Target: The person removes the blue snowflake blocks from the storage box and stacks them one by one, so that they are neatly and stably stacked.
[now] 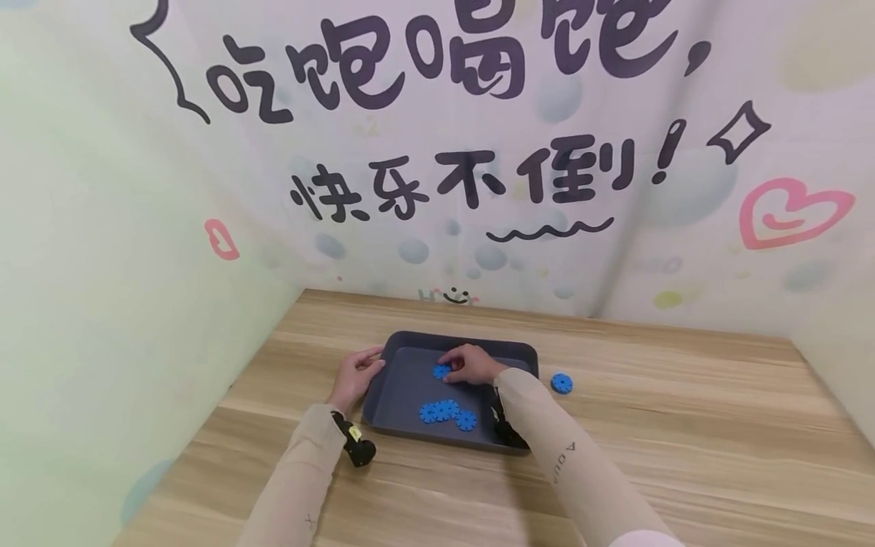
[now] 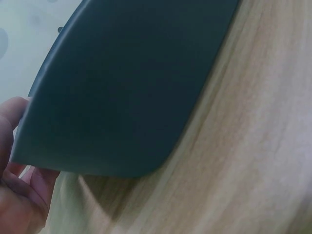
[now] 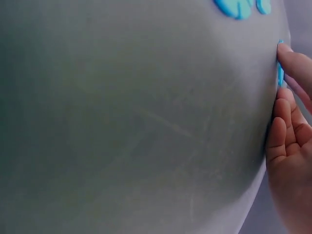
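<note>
My right hand (image 1: 473,365) is over the back part of a dark grey tray (image 1: 403,387), thumb and fingers pinching a round blue notched plastic disc (image 1: 440,371). Seen from the right wrist, that disc (image 3: 280,73) stands nearly edge-on between the fingertips, close over the tray floor. At the tray's left side my left hand (image 1: 354,377) holds the rim. The left wrist view has the left fingers (image 2: 41,183) curled at the wall of the tray (image 2: 122,87). Several more blue discs (image 1: 466,420) lie near the tray's front edge, some overlapping.
On the wooden table (image 1: 670,425), right of the tray, lie blue discs (image 1: 562,383) that look stacked. A printed cloth wall (image 1: 444,258) rises behind the table, and a pale wall (image 1: 102,304) borders it on the left.
</note>
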Demonstrator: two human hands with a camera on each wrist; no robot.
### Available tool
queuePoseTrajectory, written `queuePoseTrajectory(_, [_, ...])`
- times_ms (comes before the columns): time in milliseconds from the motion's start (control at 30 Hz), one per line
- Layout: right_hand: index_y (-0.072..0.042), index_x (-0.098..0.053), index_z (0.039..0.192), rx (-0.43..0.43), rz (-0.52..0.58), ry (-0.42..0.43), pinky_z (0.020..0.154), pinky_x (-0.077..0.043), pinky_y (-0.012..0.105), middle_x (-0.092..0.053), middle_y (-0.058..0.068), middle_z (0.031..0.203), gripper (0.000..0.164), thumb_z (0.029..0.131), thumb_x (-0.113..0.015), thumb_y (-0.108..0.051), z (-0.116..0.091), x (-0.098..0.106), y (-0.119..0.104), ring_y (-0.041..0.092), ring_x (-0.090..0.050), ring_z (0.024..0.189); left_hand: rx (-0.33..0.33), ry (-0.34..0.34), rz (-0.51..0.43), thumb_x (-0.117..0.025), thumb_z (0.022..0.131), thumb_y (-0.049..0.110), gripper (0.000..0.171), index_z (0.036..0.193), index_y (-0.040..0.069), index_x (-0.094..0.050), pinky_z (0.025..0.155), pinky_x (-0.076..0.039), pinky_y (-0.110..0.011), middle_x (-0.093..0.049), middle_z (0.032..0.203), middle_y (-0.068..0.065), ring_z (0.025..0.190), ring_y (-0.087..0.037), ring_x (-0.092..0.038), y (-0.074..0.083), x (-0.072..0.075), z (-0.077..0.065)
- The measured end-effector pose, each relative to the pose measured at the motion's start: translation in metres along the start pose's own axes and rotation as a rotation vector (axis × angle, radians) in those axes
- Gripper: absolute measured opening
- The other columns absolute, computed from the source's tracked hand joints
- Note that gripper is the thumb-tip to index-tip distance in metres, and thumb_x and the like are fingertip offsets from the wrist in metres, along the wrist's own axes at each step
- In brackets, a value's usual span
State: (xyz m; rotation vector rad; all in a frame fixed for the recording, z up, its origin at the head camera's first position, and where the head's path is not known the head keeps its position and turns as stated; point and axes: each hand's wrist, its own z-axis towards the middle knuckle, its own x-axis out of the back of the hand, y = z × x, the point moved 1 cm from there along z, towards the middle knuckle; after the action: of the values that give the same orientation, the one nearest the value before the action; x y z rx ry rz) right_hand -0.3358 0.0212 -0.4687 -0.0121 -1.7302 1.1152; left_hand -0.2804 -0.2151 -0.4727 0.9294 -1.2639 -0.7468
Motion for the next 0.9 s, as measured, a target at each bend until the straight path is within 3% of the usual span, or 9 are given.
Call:
queuePoseTrajectory(467, [-0.004, -0.065, 0.099, -0.072, -0.014, 0.046, 0.063, -0.041, 0.023, -0.054, 0.0, 0.078, 0.029, 0.075, -0.071, -0.018, 0.0023, 0.0009, 0.0045, 0.013, -0.046, 0.07, 0.014, -0.012, -0.015, -0.061, 0.082, 0.009, 0.033, 0.114, 0.001, -0.059, 0.071, -0.046, -0.029, -0.061, 0.097, -0.019, 0.087, -0.026, -0.057, 0.0025, -0.0022, 0.0018])
queuePoseTrajectory(900, [-0.004, -0.064, 0.097, -0.095, 0.005, -0.006, 0.068, -0.044, 0.023, -0.059, 0.001, 0.082, 0.026, 0.075, -0.071, -0.017, -0.0024, 0.0064, -0.0046, 0.011, -0.051, 0.074, -0.008, -0.005, -0.019, -0.061, 0.082, 0.008, 0.032, 0.112, 0.001, -0.06, 0.069, -0.045, -0.026, -0.063, 0.095, -0.019, 0.085, -0.025, -0.058, -0.0016, -0.0012, 0.0019])
